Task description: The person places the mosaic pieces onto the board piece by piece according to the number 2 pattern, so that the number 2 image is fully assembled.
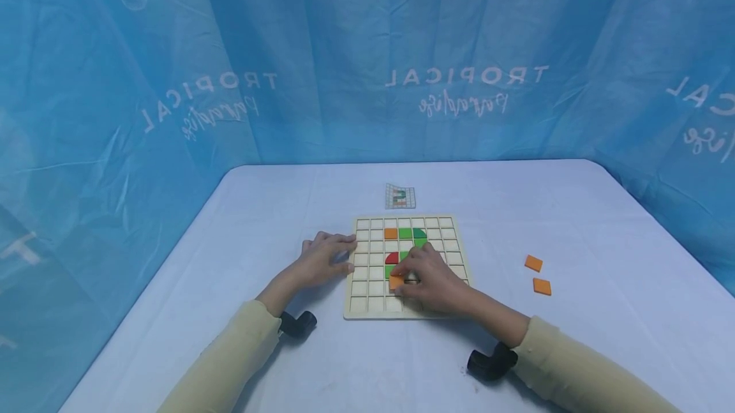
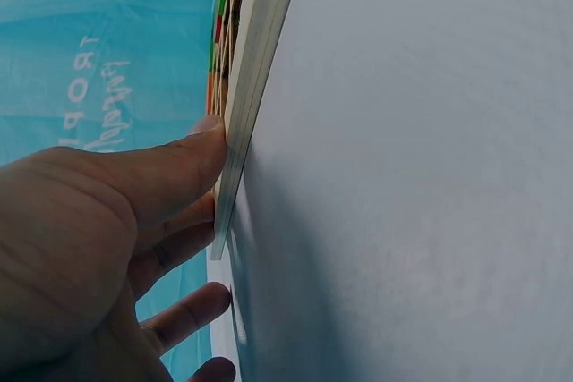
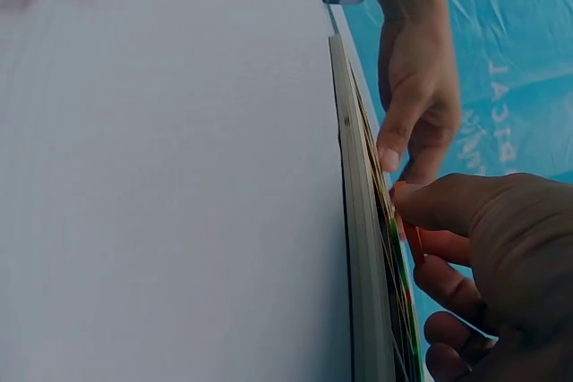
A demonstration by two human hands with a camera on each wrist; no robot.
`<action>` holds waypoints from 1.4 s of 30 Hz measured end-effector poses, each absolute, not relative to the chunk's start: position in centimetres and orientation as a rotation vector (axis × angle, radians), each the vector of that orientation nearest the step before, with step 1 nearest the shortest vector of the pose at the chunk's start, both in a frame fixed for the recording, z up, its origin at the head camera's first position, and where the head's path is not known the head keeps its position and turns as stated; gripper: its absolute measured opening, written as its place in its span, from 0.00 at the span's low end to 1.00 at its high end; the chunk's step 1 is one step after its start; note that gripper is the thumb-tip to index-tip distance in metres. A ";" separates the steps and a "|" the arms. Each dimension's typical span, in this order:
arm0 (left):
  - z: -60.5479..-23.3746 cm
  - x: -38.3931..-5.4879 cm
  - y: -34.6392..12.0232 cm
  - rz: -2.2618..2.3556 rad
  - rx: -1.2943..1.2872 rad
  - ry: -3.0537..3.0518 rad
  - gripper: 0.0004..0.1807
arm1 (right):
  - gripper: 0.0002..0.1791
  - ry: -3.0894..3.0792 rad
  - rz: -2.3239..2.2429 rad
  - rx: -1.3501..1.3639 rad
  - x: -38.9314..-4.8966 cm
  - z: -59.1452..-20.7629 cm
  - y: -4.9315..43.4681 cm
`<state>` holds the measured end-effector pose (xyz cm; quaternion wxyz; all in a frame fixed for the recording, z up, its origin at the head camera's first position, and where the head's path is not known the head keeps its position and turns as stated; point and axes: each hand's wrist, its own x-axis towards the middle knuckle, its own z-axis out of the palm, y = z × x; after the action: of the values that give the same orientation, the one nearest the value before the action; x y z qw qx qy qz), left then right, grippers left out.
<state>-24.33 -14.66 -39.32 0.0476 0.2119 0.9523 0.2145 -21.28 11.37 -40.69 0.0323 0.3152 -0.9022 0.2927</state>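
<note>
A pale wooden grid board (image 1: pixel 358 304) lies flat on the table. At its left edge, my left hand (image 1: pixel 323 260) rests with thumb and fingertips touching the rim; the left wrist view shows the thumb against the board's side (image 2: pixel 255 69). My right hand (image 1: pixel 433 276) pinches an orange square tile (image 1: pixel 396 282) over the lower middle cells, and the right wrist view shows this tile (image 3: pixel 414 243) tilted between thumb and fingers. Set in the board are another orange tile (image 1: pixel 390 233), a green square tile (image 1: pixel 405 233), a green quarter-round tile (image 1: pixel 420 233) and a red quarter-round tile (image 1: pixel 392 258). My right hand hides some cells.
Two loose orange tiles, one farther (image 1: pixel 533 263) and one nearer (image 1: pixel 542 286), lie right of the board. Behind it is a small clear card (image 1: pixel 400 196) with a printed pattern. A white cloth covers the table (image 1: pixel 275 209); a blue curtain (image 1: pixel 344 30) hangs around it.
</note>
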 end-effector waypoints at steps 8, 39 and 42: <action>-39.4 -24.4 -14.7 0.653 0.647 2.904 0.29 | 0.12 -2.784 0.890 0.993 -21.1 -40.7 10.9; -39.4 -24.5 -14.6 0.643 0.627 2.905 0.29 | 0.14 -2.778 0.840 0.973 -21.0 -40.6 11.1; -39.4 -24.5 -14.6 0.637 0.630 2.910 0.29 | 0.15 -2.771 0.835 0.946 -21.1 -40.3 11.5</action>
<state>-24.46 -14.58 -39.36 0.0484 0.2068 0.9546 0.2090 -21.09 11.51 -40.29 0.0484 0.3104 -0.9090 0.2739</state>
